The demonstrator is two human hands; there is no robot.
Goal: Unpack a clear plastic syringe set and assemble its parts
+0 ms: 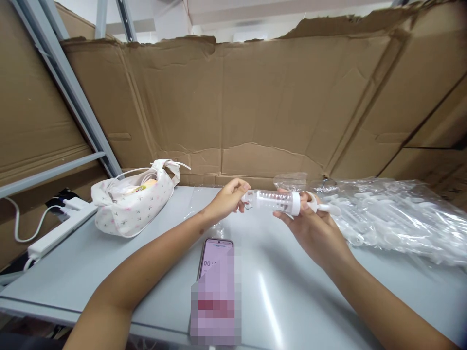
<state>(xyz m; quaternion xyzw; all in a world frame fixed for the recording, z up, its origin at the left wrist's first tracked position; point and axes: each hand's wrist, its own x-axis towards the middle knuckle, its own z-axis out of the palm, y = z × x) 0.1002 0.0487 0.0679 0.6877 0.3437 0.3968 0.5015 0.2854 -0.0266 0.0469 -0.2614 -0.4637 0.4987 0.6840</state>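
Note:
Between my two hands, above the table, is a clear plastic syringe (268, 198) with a white collar and a white handle, lying nearly level. The fingers of my left hand (233, 195) pinch its clear narrow end. My right hand (310, 218) is wrapped around the white collar end, and the white handle sticks out past the fingers to the right. Part of the barrel is hidden behind the right fingers. Below the hands lies a phone (215, 257) showing a timer, its lower part blurred out.
Clear plastic bags of white parts (394, 218) lie on the right of the grey table (160, 291). A patterned cloth bag (131, 204) stands at left, near a white power strip (62, 231) with plugs. Cardboard walls (255, 107) and a metal frame (73, 92) enclose the table.

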